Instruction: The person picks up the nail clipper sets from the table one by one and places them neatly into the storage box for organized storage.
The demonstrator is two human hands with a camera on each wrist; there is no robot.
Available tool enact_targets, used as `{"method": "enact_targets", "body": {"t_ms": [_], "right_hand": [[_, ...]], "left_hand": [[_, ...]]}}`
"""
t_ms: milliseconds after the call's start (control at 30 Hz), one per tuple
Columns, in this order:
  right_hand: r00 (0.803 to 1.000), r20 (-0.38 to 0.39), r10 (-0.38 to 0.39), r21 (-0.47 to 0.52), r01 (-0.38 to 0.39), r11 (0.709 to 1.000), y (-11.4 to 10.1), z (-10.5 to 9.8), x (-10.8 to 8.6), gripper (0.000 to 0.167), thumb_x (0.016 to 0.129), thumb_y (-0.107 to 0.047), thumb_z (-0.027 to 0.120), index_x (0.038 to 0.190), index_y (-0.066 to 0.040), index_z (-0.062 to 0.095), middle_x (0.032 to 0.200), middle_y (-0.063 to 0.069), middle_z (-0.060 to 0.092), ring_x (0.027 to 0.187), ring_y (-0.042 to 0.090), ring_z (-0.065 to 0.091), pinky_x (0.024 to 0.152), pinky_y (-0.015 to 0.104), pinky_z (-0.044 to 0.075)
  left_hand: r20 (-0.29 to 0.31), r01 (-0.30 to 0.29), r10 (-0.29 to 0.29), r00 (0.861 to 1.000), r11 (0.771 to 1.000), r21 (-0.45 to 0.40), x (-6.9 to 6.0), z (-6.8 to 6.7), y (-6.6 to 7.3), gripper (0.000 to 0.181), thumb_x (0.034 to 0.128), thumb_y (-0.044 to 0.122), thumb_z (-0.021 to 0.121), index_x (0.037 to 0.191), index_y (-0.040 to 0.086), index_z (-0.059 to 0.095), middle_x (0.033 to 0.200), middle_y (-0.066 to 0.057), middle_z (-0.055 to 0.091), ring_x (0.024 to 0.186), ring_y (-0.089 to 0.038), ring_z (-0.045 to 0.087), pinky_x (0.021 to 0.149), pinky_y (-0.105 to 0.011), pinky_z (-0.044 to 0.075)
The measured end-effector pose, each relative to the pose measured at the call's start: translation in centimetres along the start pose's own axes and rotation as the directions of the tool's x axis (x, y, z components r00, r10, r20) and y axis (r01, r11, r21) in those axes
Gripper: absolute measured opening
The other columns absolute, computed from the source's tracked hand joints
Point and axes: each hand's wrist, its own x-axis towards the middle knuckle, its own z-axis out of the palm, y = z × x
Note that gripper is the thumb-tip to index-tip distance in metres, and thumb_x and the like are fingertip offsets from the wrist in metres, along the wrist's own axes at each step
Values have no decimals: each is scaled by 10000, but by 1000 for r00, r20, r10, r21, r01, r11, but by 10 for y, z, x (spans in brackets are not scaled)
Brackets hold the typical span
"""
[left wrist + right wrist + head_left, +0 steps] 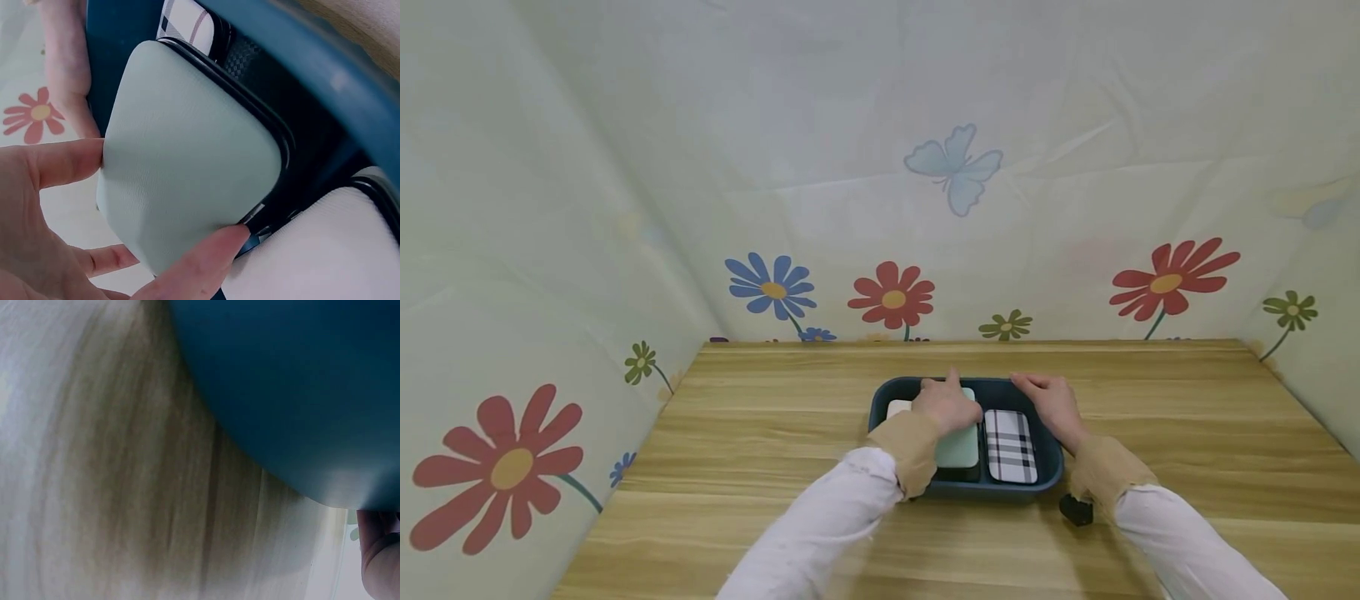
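Observation:
A dark blue oblong bin [992, 493] sits on the table with several small flat cases in it. My left hand [950, 407] grips a mint-green case [187, 156] with rounded corners and a black edge, the thumb on one side and fingers on the other. The case is inside the bin, tilted in the left wrist view. To its right lies a black-and-white plaid case [1011, 446]; to its left, partly hidden by my hand, is a white case [325, 250]. My right hand [1054, 410] holds the bin's back right rim.
Wood-grain table top [760, 433] surrounds the bin. A cloth backdrop [820, 183] printed with flowers and a butterfly rises behind the table and along its sides. Something small and black [1077, 509] is at my right wrist, just outside the bin.

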Motion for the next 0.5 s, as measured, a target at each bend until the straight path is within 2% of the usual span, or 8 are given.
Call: {"method": "enact_targets", "body": {"t_ms": [333,500], "right_hand": [[1000,-7,-6,-20,6,1000,0,-1,-2,539,891,-436,446,1206,-7,532,1246,190,502,1201,335,420,980,482,337],[1000,-14,-3,-27,2,1000,-1,-1,-1,537,888,-434,456,1195,-2,541,1237,192,509,1195,336,426,977,482,340]], "left_hand": [[2,23,-23,1000,999,30,2,6,0,537,736,333,605,1190,144,391,1061,-203,455,785,-239,521,597,-303,425],[0,23,-23,1000,998,63,5,11,1,540,758,351,581,1216,143,384,1075,-205,453,806,-242,526,620,-306,438]]}}
